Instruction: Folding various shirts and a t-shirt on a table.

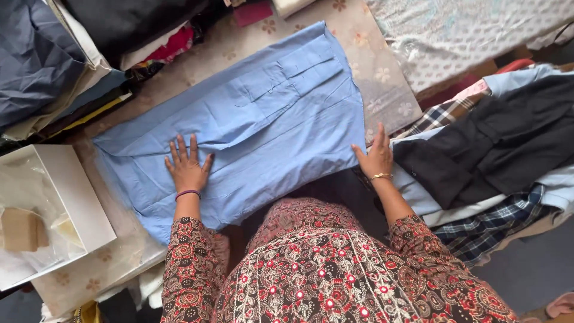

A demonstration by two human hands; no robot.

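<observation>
A light blue shirt (251, 125) lies spread across the middle of the frame, running from the lower left up toward the upper centre, folded into a long panel with its chest pocket showing in the upper part. It rests on a counter (382, 78) covered by a beige cloth with a pale flower print. My left hand (188, 168) lies flat on the shirt's lower left part, fingers spread wide and palm down, the grip fully open and closed on nothing; a dark purple band sits at that wrist. My right hand (376, 158) is at the shirt's lower right edge, fingers together and pointing up the frame, the thumb touching the blue cloth; this grip is open too, pressing rather than holding, and a thin gold bangle circles the wrist. My sleeves and the front of my dress, red and black with a small floral pattern, fill the lower centre of the frame. To the right of my right hand lies a heap of clothes (490, 155), with black cloth on top of plaid and pale blue pieces. At the left edge sits a white box (72, 197) with clear plastic wrapping inside it. In the upper left corner stands a stack of folded garments (54, 66), dark blue uppermost.
</observation>
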